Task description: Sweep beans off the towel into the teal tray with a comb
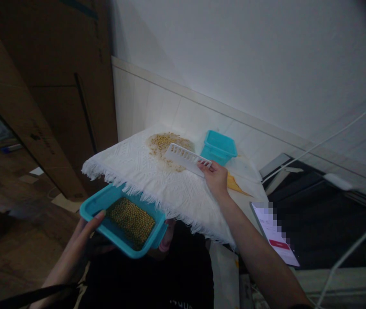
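My left hand [84, 234] grips the near left rim of a turquoise tray [120, 246] that holds a layer of yellow-green beans [131, 219], held just under the fringed front edge of a white cloth [137, 169]. My right hand [216, 178] pinches one end of a white slotted plastic scraper [184, 157], whose other end lies on the cloth beside a loose heap of beans [166, 143].
A second turquoise tray [219, 146] stands at the back of the cloth. A yellow piece [234, 183] lies right of my hand. A lit phone [274, 234] rests on the right. White cables [346, 128] cross the wall. Large cardboard boxes [41, 86] lean at left.
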`<state>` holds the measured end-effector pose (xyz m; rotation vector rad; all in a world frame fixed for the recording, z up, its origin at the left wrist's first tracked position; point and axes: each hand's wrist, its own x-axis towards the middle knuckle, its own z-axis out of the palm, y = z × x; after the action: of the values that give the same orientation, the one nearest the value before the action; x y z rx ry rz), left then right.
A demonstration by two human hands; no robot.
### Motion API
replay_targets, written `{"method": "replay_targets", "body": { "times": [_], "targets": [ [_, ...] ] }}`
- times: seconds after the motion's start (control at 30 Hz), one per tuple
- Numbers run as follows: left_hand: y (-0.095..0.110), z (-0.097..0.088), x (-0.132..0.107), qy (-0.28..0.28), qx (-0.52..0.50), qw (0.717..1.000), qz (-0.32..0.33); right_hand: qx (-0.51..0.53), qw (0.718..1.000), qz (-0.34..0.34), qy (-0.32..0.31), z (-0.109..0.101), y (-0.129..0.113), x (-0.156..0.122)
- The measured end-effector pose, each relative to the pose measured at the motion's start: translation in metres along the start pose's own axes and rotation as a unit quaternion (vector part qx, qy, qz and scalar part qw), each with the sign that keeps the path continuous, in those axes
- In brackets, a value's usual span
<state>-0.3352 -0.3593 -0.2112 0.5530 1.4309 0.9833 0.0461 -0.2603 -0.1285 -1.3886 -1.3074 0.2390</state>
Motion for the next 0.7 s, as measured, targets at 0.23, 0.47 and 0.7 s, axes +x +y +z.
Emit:
{"method": "replay_targets", "body": {
  "times": [0.23,0.47,0.7],
  "targets": [
    [0.001,0.016,-0.011,0.016,0.022,1.000,-0.011,-0.012,1.000,-0.015,-0.018,0.004,-0.003,-0.002],
    [0.001,0.029,-0.023,-0.015,0.002,1.000,0.004,0.005,0.999,-0.009,-0.046,0.003,-0.008,-0.006],
    [0.005,0.028,-0.028,-0.040,-0.028,0.999,0.005,0.021,0.999,-0.011,-0.049,-0.001,-0.016,-0.012]
  ]
}}
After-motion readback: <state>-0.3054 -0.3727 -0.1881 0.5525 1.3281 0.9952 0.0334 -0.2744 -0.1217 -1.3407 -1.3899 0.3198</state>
